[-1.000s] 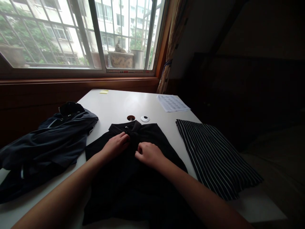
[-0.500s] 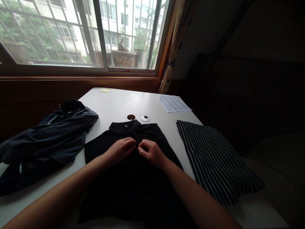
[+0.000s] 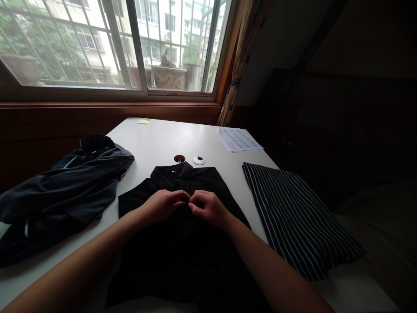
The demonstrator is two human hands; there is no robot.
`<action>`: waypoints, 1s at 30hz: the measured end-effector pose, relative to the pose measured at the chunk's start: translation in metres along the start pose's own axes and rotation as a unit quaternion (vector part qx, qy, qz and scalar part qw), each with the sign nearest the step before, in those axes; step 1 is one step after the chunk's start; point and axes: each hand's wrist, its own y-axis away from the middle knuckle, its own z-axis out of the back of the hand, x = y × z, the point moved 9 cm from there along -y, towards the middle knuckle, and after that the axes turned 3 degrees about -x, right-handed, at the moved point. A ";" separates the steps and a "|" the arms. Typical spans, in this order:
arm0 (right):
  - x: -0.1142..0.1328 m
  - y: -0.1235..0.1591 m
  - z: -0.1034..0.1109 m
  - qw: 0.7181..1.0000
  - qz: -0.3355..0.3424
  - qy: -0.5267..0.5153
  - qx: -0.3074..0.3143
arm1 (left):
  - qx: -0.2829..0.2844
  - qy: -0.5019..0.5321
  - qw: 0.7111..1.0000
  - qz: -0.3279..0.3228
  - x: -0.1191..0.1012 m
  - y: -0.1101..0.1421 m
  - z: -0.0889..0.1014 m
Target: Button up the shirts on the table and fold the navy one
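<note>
A black collared shirt [image 3: 182,256] lies spread on the white table [image 3: 156,139], its collar toward the window. My left hand [image 3: 167,203] and my right hand [image 3: 208,208] meet over the front of the shirt, just below the collar. Both have thumb and fingers pinched together on the shirt's front opening, fingertips almost touching. Any button between them is too dark and small to make out.
Left of the shirt lies a crumpled dark jacket [image 3: 87,182] with snaps. A striped folded cloth [image 3: 293,213] is on the right. Farther back are printed papers [image 3: 239,140], a yellow sticky note [image 3: 143,121], a cable hole [image 3: 179,159] and its white cap [image 3: 199,160].
Both hands remain pinched at the shirt front; the fingers have shifted slightly and the left hand's fingertips have moved a little to the right. The view has tilted slightly.
</note>
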 end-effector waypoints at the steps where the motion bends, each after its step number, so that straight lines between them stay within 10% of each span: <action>1: 0.002 0.001 0.000 1.000 0.011 0.011 0.005 | 0.007 -0.011 1.000 -0.008 0.001 0.000 -0.002; 13: 0.014 0.002 0.001 0.977 0.035 0.208 0.041 | -0.002 0.000 0.999 -0.039 0.003 -0.003 -0.005; 30: 0.002 0.000 0.001 0.996 -0.041 0.076 0.015 | 0.008 0.161 0.983 0.090 0.033 -0.004 -0.006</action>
